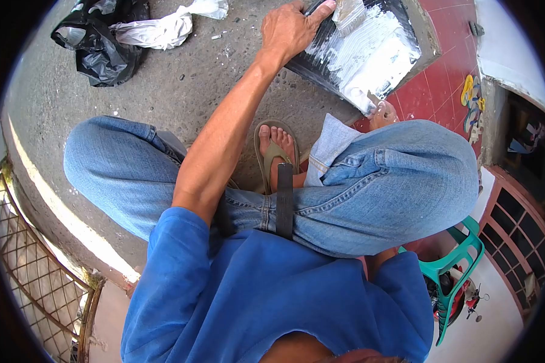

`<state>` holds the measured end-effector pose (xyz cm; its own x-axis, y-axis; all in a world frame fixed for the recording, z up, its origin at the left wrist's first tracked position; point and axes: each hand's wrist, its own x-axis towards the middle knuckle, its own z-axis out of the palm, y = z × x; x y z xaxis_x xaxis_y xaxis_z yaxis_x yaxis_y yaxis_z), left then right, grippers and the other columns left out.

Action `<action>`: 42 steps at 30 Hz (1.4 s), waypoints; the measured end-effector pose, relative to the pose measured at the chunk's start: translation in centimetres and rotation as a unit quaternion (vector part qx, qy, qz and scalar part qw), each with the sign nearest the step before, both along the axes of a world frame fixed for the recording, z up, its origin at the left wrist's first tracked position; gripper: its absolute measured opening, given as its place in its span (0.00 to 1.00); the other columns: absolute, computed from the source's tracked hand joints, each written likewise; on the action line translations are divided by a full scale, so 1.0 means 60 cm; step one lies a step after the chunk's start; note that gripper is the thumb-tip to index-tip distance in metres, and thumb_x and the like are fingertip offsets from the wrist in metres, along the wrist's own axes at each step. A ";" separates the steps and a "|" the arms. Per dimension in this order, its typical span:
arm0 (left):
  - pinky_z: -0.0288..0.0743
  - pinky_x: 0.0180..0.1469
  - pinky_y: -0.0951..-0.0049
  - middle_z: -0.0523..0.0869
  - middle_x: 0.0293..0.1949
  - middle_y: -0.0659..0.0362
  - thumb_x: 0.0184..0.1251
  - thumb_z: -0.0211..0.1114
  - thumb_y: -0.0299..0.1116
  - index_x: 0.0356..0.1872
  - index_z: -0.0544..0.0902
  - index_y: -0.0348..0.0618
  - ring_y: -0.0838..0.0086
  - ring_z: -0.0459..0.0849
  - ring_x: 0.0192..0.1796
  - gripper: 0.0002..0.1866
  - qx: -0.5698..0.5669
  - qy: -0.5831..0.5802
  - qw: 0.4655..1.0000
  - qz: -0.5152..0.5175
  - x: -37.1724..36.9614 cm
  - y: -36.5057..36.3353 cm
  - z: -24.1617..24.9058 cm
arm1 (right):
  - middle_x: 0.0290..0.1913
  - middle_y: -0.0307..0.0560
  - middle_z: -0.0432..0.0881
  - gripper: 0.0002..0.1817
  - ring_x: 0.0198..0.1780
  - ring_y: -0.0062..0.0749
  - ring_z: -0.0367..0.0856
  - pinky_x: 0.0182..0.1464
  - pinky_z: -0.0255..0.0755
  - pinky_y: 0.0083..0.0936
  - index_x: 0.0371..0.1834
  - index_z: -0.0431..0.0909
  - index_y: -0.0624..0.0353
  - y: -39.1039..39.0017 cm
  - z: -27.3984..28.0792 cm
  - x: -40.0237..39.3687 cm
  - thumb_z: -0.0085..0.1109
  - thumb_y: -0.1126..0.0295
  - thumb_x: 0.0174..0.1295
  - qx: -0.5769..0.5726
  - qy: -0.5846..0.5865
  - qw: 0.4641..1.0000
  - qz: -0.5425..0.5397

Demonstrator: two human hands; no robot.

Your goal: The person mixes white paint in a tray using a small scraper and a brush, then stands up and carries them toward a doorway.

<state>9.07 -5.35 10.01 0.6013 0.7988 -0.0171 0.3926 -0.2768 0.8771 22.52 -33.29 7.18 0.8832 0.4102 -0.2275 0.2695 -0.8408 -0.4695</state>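
Observation:
A black flat panel (321, 53), its face streaked with thick white paste (375, 48), lies tilted at the upper right. My left hand (289, 29) is closed over the panel's left edge, the thumb on top and the fingertips partly hidden. Beside the thumb, a pale, wide, brush-like piece (348, 17) rests on the paste. At the panel's lower right corner is my right hand (383, 114), its fingers drawn together and smeared white. A small tan-tipped thing shows by those fingers, too small to name. My right knee hides most of that hand and forearm.
Black plastic bags (106, 57) and a white crumpled bag (157, 31) lie on the rough concrete (224, 72). Red tiles (445, 72) run along the right, with flip-flops (468, 91) by the wall. A green plastic chair (460, 272) stands behind my right side.

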 end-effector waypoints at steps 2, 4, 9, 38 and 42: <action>0.71 0.22 0.63 0.74 0.10 0.55 0.55 0.46 0.75 0.16 0.78 0.39 0.68 0.75 0.16 0.41 0.014 -0.008 1.000 0.003 0.005 0.000 0.003 | 0.35 0.51 0.81 0.14 0.33 0.34 0.82 0.35 0.76 0.31 0.48 0.74 0.60 -0.002 -0.003 0.004 0.48 0.64 0.65 -0.015 -0.012 1.000 0.007; 0.71 0.22 0.63 0.74 0.10 0.55 0.55 0.47 0.74 0.16 0.79 0.39 0.68 0.75 0.15 0.41 0.024 -0.005 1.000 0.009 0.003 0.001 0.003 | 0.34 0.51 0.81 0.14 0.33 0.35 0.82 0.35 0.76 0.31 0.48 0.74 0.60 0.002 0.002 -0.001 0.48 0.64 0.65 -0.005 -0.004 1.000 0.002; 0.72 0.26 0.60 0.74 0.10 0.55 0.56 0.47 0.74 0.16 0.79 0.39 0.67 0.76 0.17 0.41 0.007 -0.002 1.000 0.003 0.003 -0.003 0.007 | 0.34 0.52 0.81 0.14 0.33 0.35 0.82 0.35 0.76 0.32 0.48 0.75 0.60 0.002 0.008 -0.003 0.48 0.64 0.65 -0.011 -0.003 1.000 -0.002; 0.72 0.22 0.63 0.75 0.10 0.55 0.55 0.47 0.74 0.18 0.80 0.38 0.68 0.77 0.17 0.41 0.004 -0.012 1.000 -0.005 0.004 0.000 -0.003 | 0.33 0.55 0.82 0.17 0.34 0.38 0.82 0.36 0.75 0.32 0.49 0.75 0.60 -0.003 0.004 0.051 0.47 0.60 0.65 -0.100 -0.161 0.977 0.103; 0.72 0.23 0.62 0.74 0.10 0.56 0.56 0.47 0.74 0.18 0.80 0.38 0.67 0.77 0.17 0.41 0.012 0.008 1.000 -0.004 0.002 0.001 0.005 | 0.30 0.60 0.82 0.16 0.29 0.38 0.82 0.31 0.73 0.31 0.46 0.78 0.62 0.021 0.003 0.053 0.48 0.63 0.65 -0.048 -0.122 0.988 0.076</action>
